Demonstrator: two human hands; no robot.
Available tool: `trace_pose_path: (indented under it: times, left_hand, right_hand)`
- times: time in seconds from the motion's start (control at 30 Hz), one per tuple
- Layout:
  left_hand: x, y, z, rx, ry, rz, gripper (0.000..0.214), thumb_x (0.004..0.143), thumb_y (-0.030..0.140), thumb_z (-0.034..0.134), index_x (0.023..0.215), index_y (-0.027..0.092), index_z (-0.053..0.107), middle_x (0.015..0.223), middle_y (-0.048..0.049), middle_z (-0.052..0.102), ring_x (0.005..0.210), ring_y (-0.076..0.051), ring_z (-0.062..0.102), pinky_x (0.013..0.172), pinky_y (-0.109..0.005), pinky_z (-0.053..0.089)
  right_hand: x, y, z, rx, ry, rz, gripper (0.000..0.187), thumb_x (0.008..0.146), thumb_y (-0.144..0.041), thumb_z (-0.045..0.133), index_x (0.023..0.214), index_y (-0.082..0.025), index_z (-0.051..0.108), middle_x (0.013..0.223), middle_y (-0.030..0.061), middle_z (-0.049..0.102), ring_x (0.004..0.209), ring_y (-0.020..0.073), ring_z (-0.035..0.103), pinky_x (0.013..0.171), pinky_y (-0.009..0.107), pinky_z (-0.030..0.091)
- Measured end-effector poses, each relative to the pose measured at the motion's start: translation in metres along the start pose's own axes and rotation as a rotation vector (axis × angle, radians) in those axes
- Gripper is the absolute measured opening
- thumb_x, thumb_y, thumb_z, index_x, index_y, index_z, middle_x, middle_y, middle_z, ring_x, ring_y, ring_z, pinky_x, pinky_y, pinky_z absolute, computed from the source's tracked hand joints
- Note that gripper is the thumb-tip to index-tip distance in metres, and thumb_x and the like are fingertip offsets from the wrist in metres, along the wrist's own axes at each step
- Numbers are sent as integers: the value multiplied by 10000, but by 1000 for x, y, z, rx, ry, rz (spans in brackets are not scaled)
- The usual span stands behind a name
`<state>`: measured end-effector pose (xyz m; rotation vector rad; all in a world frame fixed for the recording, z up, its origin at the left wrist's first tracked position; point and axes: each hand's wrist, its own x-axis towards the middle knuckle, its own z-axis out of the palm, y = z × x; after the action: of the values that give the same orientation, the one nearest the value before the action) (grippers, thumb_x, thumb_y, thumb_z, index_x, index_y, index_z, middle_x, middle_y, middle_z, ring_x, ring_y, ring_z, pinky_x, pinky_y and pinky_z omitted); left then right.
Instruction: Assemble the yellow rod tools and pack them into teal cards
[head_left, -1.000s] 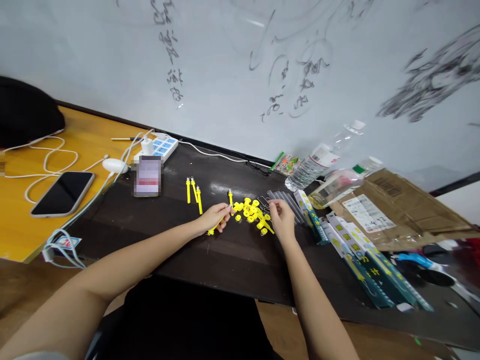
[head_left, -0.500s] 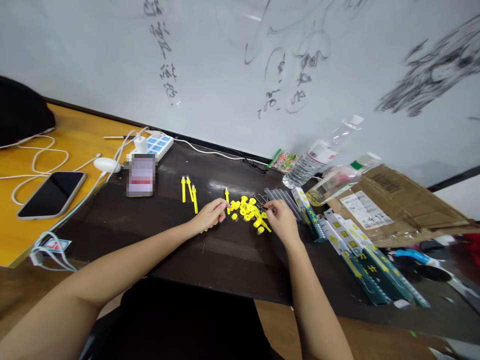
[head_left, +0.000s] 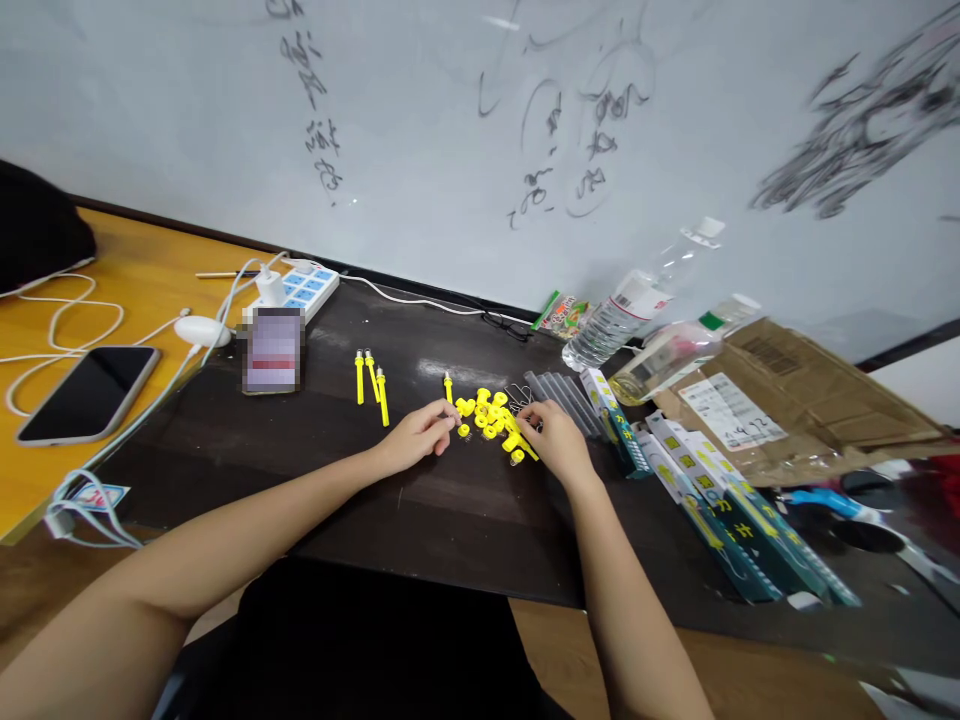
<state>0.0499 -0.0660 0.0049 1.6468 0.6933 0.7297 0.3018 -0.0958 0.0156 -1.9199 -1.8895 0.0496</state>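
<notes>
Handling small parts seems to be the step in hand; the yellow pieces (head_left: 496, 414) lie in a loose pile on the dark counter (head_left: 465, 520), between the two hands; the right hand (head_left: 556, 443) is at the pile's right edge, its fingers bent down among the parts; I cannot tell whether they grasp one; the left hand (head_left: 416, 438) has its fingers curled, just beside a lone yellow stick (head_left: 448, 384); whether they pinch anything is hidden. Wire hooks (head_left: 517, 397) and clear tubes (head_left: 566, 402) lie just beyond the right hand; three more yellow sticks (head_left: 382, 397) lie apart on the left; any move from here calls for a fine pinch, the pieces being small and crowded.
</notes>
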Motion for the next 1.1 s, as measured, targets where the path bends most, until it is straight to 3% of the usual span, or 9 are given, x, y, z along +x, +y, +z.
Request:
trace_pose_path:
  times: [0.37, 0.63, 0.87, 1.1]
  left_hand:
    - [-4, 0, 8, 24, 8, 88, 218, 897, 349, 407, 910, 172, 534, 647, 24, 574, 466, -56, 381, 501, -188, 315]
    - [-6, 8, 10, 1, 15, 83, 155, 893, 315, 408, 958, 188, 469, 628, 32, 575, 451, -55, 370, 492, -181, 312]
    - [-6, 7, 8, 0, 69, 50, 82, 872, 281, 409, 888, 200, 414, 635, 49, 576, 382, -35, 388, 413, -154, 312]
    - [-4, 1, 8, 30, 172, 38, 117, 834, 302, 466, 843, 185, 455, 867, 6, 543, 461, -21, 456, 386, -128, 367]
  right_hand:
    - [10, 4, 11, 76, -52, 95, 180, 747, -363, 609, 678, -197, 611, 723, 9, 551, 642, 143, 526, 587, 247, 350]
    - [12, 6, 10, 70, -92, 59, 177, 722, -360, 635, 674, -193, 604, 712, 4, 558, 649, 142, 533, 597, 242, 361]
    - [9, 0, 9, -8, -56, 41, 118, 750, -278, 576, 666, -197, 594, 742, 15, 561, 649, 145, 538, 589, 249, 351]
    - [8, -1, 8, 3, -75, 46, 106, 749, -306, 604, 722, -206, 625, 736, 8, 554, 659, 150, 549, 594, 251, 360]
